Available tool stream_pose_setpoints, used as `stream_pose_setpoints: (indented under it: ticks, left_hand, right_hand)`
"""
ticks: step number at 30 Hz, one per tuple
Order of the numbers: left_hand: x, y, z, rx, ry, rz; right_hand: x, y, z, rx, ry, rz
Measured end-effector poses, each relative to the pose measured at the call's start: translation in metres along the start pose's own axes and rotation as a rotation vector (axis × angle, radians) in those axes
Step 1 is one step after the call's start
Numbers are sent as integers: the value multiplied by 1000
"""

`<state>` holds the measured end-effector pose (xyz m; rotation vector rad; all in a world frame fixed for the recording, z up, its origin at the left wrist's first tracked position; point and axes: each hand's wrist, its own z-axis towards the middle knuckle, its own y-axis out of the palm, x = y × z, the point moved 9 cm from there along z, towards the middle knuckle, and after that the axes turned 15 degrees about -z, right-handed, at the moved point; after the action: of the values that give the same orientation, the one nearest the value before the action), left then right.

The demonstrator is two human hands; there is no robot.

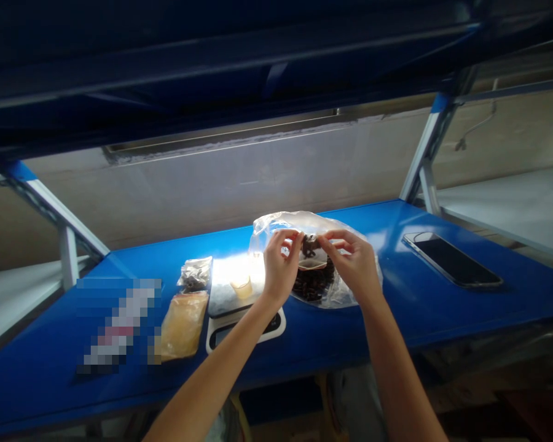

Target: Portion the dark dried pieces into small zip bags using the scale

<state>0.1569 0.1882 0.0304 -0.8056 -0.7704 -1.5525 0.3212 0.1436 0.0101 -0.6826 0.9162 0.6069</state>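
Both my hands pinch the top of a small clear plastic bag (311, 261) with a few dark pieces in its upper part. My left hand (281, 265) grips the bag's left corner and my right hand (354, 265) its right corner. Below and behind it lies a large clear plastic bag (286, 220), spread on the table and holding many dark, bean-like pieces (314, 287). Left of my hands is a white digital scale (225, 301), partly covered by my left forearm. On its plate stands a small yellowish cup (242, 287).
A small packet with dark contents (196, 274) and a yellowish packet (183, 325) lie left of the scale. Farther left is a pixelated item (120, 328). A phone (451, 259) lies at the right of the blue table (410, 319). A dark shelf (239, 67) hangs overhead.
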Motion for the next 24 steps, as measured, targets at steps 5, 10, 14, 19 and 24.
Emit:
stream_pose_setpoints:
  ticks: [5,10,14,19,24]
  left_hand:
    - [1,-3,0,36,20,3]
    - [1,1,0,-12,22,8]
    - [4,-9,1,80,23,-24]
    - [-1,-4,3,31,-38,-48]
    - [-18,2,3,-25,-126,-76]
  right_hand:
    - [2,-10,-2,123,31,33]
    - [0,-9,-2,102,25,29]
    - [1,-16,-2,168,51,98]
    - [-1,-8,-3,100,77,111]
    - [4,-6,0,94,61,136]
